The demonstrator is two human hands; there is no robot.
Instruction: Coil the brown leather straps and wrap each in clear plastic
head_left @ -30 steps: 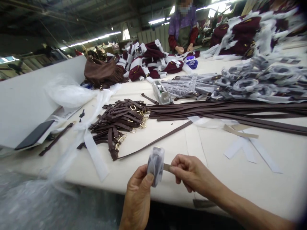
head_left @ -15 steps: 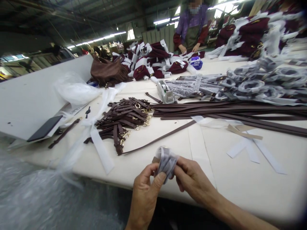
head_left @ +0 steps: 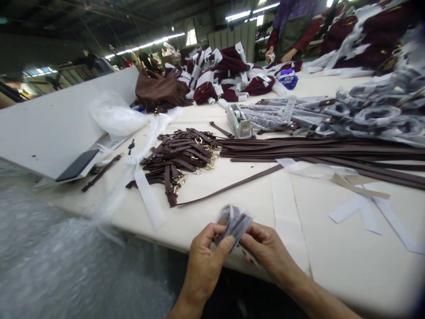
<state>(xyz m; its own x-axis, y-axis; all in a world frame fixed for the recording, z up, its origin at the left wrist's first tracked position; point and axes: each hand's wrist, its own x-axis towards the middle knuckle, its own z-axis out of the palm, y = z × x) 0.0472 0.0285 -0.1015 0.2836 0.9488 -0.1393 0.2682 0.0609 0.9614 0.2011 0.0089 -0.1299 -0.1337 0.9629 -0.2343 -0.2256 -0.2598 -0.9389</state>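
Near the table's front edge, my left hand [head_left: 209, 252] pinches a strap coiled up in greyish translucent wrapping [head_left: 232, 226], thumb in front and fingers behind. On the coil's right side, my right hand [head_left: 265, 248] grips its wrapped end between thumb and fingers. A tan strip shows partly under the right fingers. Just beyond the hands lies a long brown strap [head_left: 229, 186], running up to the right from a heap of short brown straps with gold-coloured clasps [head_left: 182, 155].
A tape dispenser [head_left: 239, 122] stands behind long brown straps [head_left: 299, 148]. Wrapped coiled straps [head_left: 378, 115] pile up at the right. Loose white strips [head_left: 355, 208] lie at right, a dark phone-like slab [head_left: 78, 166] at left. Across the table, a co-worker's hands [head_left: 288, 55] are among maroon bags [head_left: 229, 62].
The camera view has shifted, so the table's things sit further left or right. The coil has turned in my hands, its wrapped end now pointing up to the right.
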